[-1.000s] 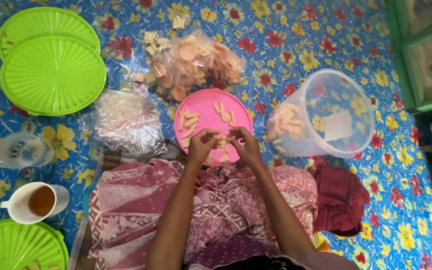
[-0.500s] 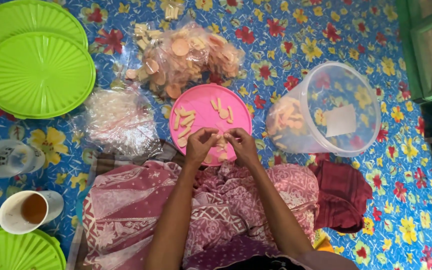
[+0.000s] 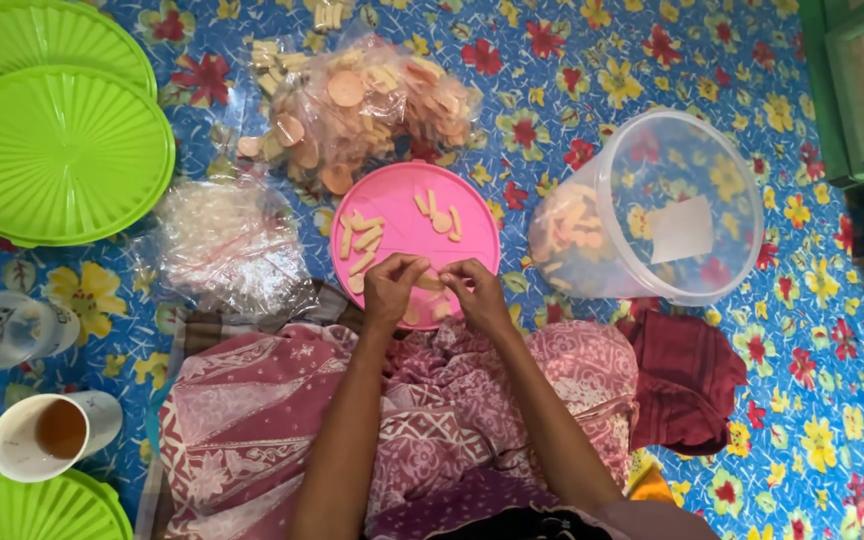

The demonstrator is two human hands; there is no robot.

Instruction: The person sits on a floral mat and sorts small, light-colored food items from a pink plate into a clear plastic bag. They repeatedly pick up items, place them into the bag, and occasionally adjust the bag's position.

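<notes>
Near the middle of the frame the left hand (image 3: 394, 288) and the right hand (image 3: 474, 293) meet over the lower edge of a round pink lid (image 3: 472, 215), fingertips pinched together on a small pale orange cracker piece (image 3: 430, 281) held between them; both hands are closed on it, thumbs and forefingers touching. Scattered on the pink lid above the hands lie more short cracker strips (image 3: 364, 243), some on the left side of the lid and a few near its top. Just above the lid, in the upper middle of the frame, sits a clear plastic bag of crackers (image 3: 362, 105) with round and stick shapes inside. To the left of the lid lies a crumpled empty plastic bag (image 3: 227, 240). At the right, a clear plastic tub (image 3: 687, 205) lies on its side with crackers gathered in its base. Two green ribbed lids (image 3: 57, 150) overlap at the upper left, and a white mug of brown drink (image 3: 47, 435) stands at the lower left. Everything rests on a blue flowered floor mat (image 3: 572, 60), and a pink patterned cloth (image 3: 252, 410) covers the person's lap below the hands.
</notes>
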